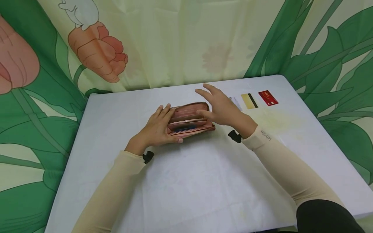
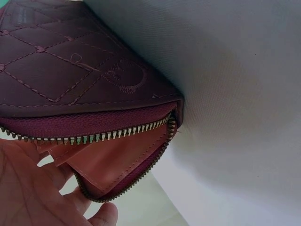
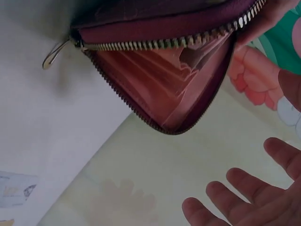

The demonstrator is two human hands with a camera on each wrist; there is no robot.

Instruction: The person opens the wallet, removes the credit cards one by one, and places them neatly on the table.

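Observation:
A zip-around wallet [image 1: 190, 114] stands unzipped on the table, its pink compartments spread toward the head camera. Its dark quilted outside [image 2: 61, 61] and brass zipper teeth show in the left wrist view. My left hand [image 1: 154, 127] grips the wallet's left end, thumb along the front edge and fingers over the back. A dark blue edge [image 1: 186, 128] of something flat pokes up in the front compartment. At the wallet's right end, my right hand [image 1: 221, 108] holds nothing, fingers extended and spread; its thumb overlaps the wallet in the head view. A zipper pull [image 3: 55, 54] hangs from the right corner.
Behind my right hand lie a whitish card [image 1: 235, 103], partly hidden, a gold card [image 1: 249, 101] with a black stripe and a red VIP card [image 1: 268, 98]. The white-covered table [image 1: 186, 187] ends at a patterned curtain [image 1: 175, 42] at the back.

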